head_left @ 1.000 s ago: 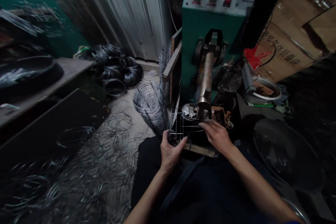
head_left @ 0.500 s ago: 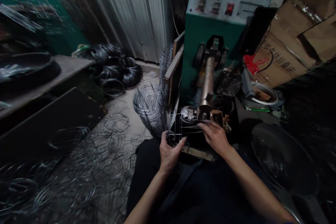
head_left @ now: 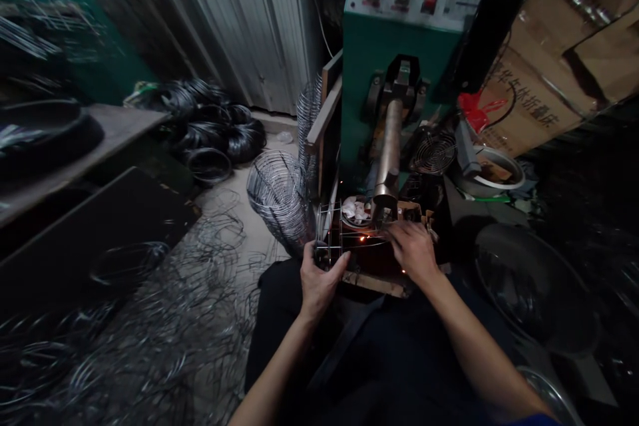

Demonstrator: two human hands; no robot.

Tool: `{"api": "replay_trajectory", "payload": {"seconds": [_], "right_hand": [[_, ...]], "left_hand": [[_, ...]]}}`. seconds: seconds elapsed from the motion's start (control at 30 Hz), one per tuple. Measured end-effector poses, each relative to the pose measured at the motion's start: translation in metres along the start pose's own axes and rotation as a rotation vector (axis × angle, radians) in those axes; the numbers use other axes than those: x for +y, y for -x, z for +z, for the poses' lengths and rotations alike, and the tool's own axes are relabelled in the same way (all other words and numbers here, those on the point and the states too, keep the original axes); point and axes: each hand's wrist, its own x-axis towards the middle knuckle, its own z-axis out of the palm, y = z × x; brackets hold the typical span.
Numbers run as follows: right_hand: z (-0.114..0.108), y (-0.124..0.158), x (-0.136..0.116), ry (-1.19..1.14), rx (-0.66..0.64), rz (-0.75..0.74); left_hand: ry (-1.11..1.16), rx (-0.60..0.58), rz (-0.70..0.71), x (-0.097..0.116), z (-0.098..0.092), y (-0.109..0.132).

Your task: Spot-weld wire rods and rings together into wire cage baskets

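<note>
Between my hands is a small wire frame (head_left: 341, 218) of thin metal rods, its long wires running right, under the tip of the spot welder's round metal arm (head_left: 391, 146). My left hand (head_left: 322, 276) grips the frame's left end, thumb and fingers around it. At the wires' right end, my right hand (head_left: 415, 251) is closed with its fingertips pinched just beside the welding tip; the exact contact there is dark. Orange sparks (head_left: 364, 238) glow by the wires between both hands.
The green welder (head_left: 369, 80) stands ahead, its red lamp lit. A tall stack of wire rings (head_left: 277, 193) stands left of the frame. Loose wire pieces (head_left: 190, 306) litter the floor. A metal bowl (head_left: 499, 176) and a cardboard box (head_left: 539, 100) are at right.
Sparks have appeared at the wires under the welding tip. Both hands keep hold of the wire frame in nearly the same place, while the whole view has shifted slightly.
</note>
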Motion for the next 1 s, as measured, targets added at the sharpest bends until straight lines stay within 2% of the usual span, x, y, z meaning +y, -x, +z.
{"api": "replay_trajectory", "payload": {"seconds": [0.2,0.3,0.47,0.57,0.67,0.73,0.8,0.9,1.0], "right_hand": [[-0.002,0.0,-0.006,0.072,-0.025,0.042],[-0.002,-0.004,-0.006,0.096,-0.017,0.067],[0.001,-0.018,-0.003,0.113,-0.022,0.092],[0.003,-0.024,-0.003,0.042,0.01,0.094],[-0.006,-0.017,0.006,-0.146,0.063,0.142],[-0.018,0.005,0.026,-0.202,0.083,0.244],[-0.033,0.046,0.058,-0.136,0.079,0.406],[-0.054,0.143,0.113,0.127,-0.047,0.7],[-0.075,0.257,0.152,0.395,-0.284,1.053]], "left_hand": [[-0.09,-0.017,0.035,0.001,-0.005,-0.012],[-0.092,-0.02,0.078,0.0,-0.002,-0.018],[-0.08,-0.023,0.054,-0.004,0.005,-0.035],[-0.086,-0.051,0.061,-0.007,0.004,-0.04],[-0.083,-0.108,0.102,-0.015,-0.005,-0.038],[-0.143,-0.118,0.171,-0.026,-0.013,-0.032],[-0.242,-0.112,0.242,-0.04,-0.02,-0.026],[-0.352,-0.118,0.313,-0.061,-0.019,-0.02],[-0.407,-0.058,0.323,-0.072,-0.01,-0.017]]}}
